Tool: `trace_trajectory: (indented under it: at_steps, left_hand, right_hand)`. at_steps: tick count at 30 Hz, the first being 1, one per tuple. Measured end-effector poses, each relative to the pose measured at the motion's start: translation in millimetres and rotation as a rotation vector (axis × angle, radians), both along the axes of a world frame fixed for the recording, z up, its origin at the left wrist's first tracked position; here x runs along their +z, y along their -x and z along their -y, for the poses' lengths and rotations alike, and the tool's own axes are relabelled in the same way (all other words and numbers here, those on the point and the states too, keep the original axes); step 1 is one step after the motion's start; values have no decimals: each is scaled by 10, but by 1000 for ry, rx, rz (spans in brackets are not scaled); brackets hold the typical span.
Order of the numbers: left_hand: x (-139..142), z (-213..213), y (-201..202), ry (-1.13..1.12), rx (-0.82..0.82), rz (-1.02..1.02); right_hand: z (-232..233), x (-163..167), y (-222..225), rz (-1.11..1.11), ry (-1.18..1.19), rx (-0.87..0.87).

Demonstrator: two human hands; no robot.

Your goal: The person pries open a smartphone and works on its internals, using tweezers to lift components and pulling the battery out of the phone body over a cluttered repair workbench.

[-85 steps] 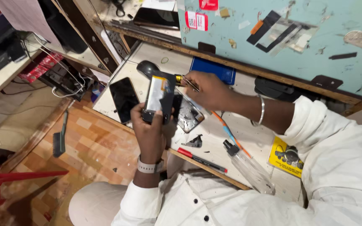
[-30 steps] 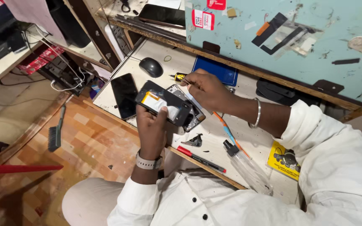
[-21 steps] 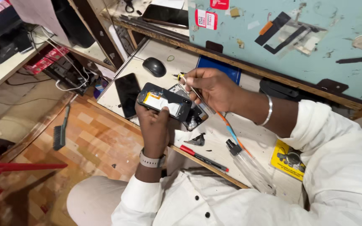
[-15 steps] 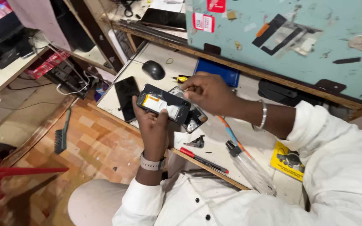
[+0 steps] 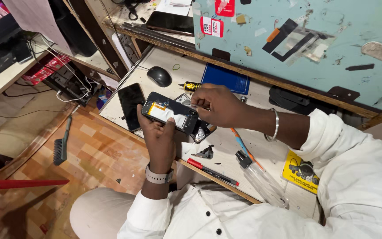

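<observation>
The left hand point(image 5: 158, 132) grips an opened phone point(image 5: 169, 113) by its long edges, above the front edge of the bench point(image 5: 226, 146). The right hand point(image 5: 215, 104) pinches a thin tool, too small to tell, at the phone's right end. The phone looks light and stiff, but the bare inner parts seem fragile; the edges are the safest hold.

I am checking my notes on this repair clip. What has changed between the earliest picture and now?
The left hand has turned the opened phone from upright to lying nearly flat, its inside facing up. The right hand has come onto the phone's right end with a thin tool. The left hand's grip on the phone, the mouse, the black phone on the bench and the red pen stayed.
</observation>
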State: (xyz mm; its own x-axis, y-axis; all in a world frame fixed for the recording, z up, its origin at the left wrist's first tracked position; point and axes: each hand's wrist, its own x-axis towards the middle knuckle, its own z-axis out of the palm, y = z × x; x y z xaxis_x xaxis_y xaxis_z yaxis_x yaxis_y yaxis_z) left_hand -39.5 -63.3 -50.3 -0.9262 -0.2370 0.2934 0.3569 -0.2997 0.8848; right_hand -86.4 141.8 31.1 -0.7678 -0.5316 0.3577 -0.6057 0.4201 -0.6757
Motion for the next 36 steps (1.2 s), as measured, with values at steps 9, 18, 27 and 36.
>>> trace_trajectory:
  at_steps: [9,18,27,36]
  left_hand:
    - [29,-8,-31,36,26,-78]
    - [-64,54,-27,329,89,-97]
    - [-139,-15,-27,140,10,-27]
    - [-45,-13,-65,108,-22,-51]
  right_hand:
    - [-50,47,-25,-23,-188,45]
    - [-49,-1,-6,-129,-126,129]
    - [-102,35,148,1089,413,150]
    - [-12,19,-65,32,-233,33]
